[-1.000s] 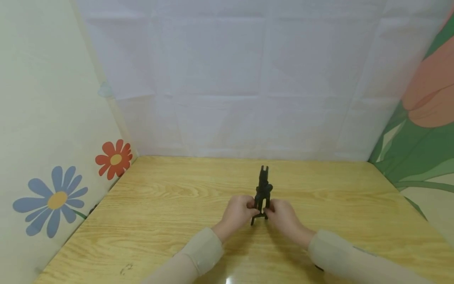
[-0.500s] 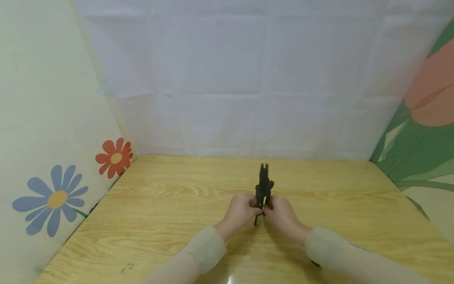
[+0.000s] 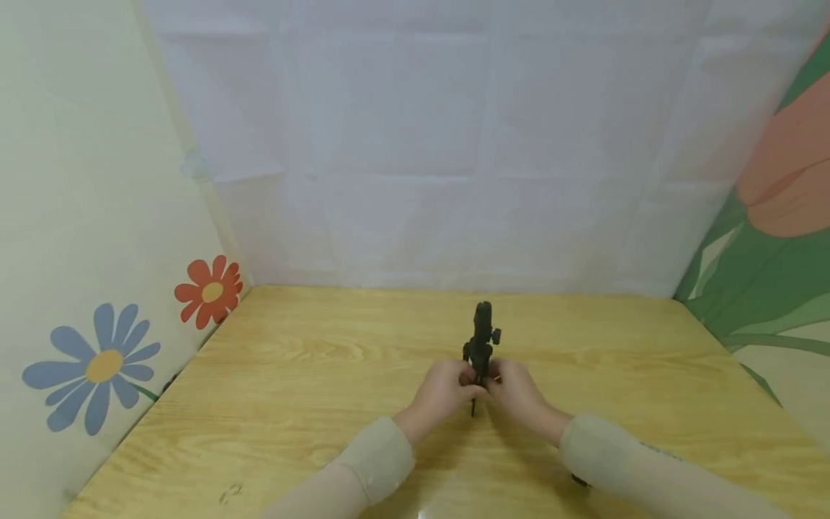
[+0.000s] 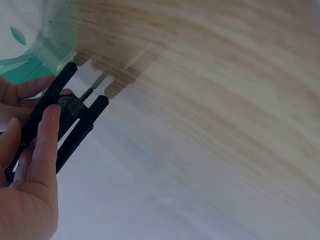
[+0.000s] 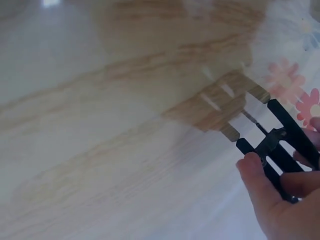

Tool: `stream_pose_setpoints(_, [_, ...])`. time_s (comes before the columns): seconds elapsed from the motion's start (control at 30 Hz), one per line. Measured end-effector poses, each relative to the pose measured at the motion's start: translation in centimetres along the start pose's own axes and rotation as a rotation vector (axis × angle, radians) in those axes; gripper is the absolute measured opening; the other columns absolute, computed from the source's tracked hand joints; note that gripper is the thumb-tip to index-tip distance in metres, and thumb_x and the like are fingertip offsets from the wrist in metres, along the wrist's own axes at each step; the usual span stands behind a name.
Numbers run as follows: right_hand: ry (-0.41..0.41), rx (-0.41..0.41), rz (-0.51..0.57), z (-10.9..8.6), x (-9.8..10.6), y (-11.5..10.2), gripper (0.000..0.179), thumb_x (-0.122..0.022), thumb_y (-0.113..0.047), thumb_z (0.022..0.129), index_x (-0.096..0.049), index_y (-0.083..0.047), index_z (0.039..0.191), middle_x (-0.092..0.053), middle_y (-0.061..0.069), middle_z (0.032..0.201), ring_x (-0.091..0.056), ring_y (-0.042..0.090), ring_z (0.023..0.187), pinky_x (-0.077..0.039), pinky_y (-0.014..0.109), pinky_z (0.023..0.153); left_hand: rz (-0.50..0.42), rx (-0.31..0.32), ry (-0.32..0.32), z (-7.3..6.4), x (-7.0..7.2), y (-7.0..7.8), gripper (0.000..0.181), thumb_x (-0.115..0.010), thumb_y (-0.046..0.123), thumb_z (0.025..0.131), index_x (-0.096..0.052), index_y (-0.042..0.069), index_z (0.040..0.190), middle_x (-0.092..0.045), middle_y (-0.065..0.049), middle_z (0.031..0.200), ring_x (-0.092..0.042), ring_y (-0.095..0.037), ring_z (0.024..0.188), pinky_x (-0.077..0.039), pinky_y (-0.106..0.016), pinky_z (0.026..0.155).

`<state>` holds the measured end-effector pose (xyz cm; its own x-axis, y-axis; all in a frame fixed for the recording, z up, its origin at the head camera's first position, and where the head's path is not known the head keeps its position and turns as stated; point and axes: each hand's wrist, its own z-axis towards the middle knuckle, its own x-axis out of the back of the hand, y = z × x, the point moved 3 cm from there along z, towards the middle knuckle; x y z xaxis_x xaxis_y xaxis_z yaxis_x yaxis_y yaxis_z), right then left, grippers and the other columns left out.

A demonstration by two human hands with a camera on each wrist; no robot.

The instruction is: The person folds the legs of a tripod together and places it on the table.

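Observation:
Between my two hands stands a small black tripod (image 3: 481, 339), upright, with a knob (image 3: 496, 336) jutting from its right side. My left hand (image 3: 444, 389) pinches its lower part from the left, the fingertips partly hidden behind it. From the right, my right hand (image 3: 519, 393) grips the same lower part, thumb toward me. In the left wrist view the tripod's leg (image 4: 82, 130) ends beside a thin middle rod, over a glossy table. In the right wrist view a thumb (image 5: 254, 170) presses near the hinge joint (image 5: 272, 140).
The wood-grain table (image 3: 311, 360) spreads around both hands. A white sheet (image 3: 389, 144) hangs behind it. Painted flowers cover the left wall (image 3: 104, 216), and a large tulip picture (image 3: 778, 180) stands at the right. Small dark marks (image 3: 230, 493) lie at the table's front left.
The tripod's legs have come closer together between my hands, and its top has turned so the two prongs no longer show apart. My hands have drawn slightly nearer each other.

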<state>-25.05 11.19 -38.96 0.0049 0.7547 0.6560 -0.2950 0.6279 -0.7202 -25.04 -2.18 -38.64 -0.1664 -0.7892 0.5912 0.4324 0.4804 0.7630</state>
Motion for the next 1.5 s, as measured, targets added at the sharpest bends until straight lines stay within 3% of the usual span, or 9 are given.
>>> stream_pose_setpoints(0.3, [-0.008, -0.004, 0.007, -0.5, 0.8, 0.0, 0.014, -0.061, 0.011, 0.085, -0.065, 0.011, 0.098, -0.068, 0.022, 0.094, -0.067, 0.034, 0.086, -0.056, 0.043, 0.076, 0.0, 0.094, -0.045, -0.6, 1.5, -0.9, 0.01, -0.07, 0.003, 0.088, -0.071, -0.003, 0.096, -0.071, -0.011, 0.093, -0.067, -0.022, 0.084, -0.055, -0.03, 0.071])
stream_pose_setpoints(0.47, [0.003, -0.02, 0.001, -0.9, 1.5, -0.7, 0.014, -0.06, 0.007, 0.087, -0.064, 0.012, 0.099, -0.068, 0.02, 0.091, -0.066, 0.03, 0.081, -0.056, 0.041, 0.072, 0.011, 0.108, -0.01, -0.5, 2.5, -1.4, 0.015, -0.065, -0.001, 0.09, -0.067, -0.008, 0.103, -0.069, -0.015, 0.095, -0.067, -0.025, 0.082, -0.055, -0.033, 0.07])
stream_pose_setpoints(0.73, [0.008, -0.006, 0.014, -1.5, 1.3, -1.6, 0.003, -0.067, -0.001, 0.088, -0.067, 0.002, 0.088, -0.067, 0.006, 0.08, -0.062, 0.018, 0.072, -0.054, 0.035, 0.065, -0.014, 0.116, 0.029, 0.3, 2.4, -2.0, 0.028, -0.065, 0.004, 0.092, -0.063, -0.007, 0.118, -0.067, -0.019, 0.107, -0.065, -0.033, 0.097, -0.055, -0.039, 0.08])
stream_pose_setpoints(1.1, [0.009, 0.043, 0.022, -1.7, 0.7, -2.1, 0.007, -0.066, -0.002, 0.089, -0.067, 0.001, 0.083, -0.066, 0.004, 0.073, -0.055, 0.011, 0.063, -0.048, 0.028, 0.056, -0.1, 0.068, 0.048, 1.1, 1.7, -1.9, 0.013, -0.066, 0.0, 0.09, -0.07, -0.002, 0.103, -0.07, -0.012, 0.097, -0.065, -0.027, 0.096, -0.054, -0.04, 0.082])
stream_pose_setpoints(1.5, [0.032, 0.082, -0.043, -1.5, 0.6, -2.0, 0.009, -0.066, 0.002, 0.088, -0.065, 0.001, 0.08, -0.063, 0.003, 0.068, -0.05, 0.01, 0.055, -0.044, 0.024, 0.049, -0.02, 0.022, 0.021, 1.1, 1.9, -1.8, 0.008, -0.067, 0.002, 0.091, -0.072, 0.0, 0.097, -0.072, -0.009, 0.094, -0.067, -0.025, 0.094, -0.055, -0.037, 0.081])
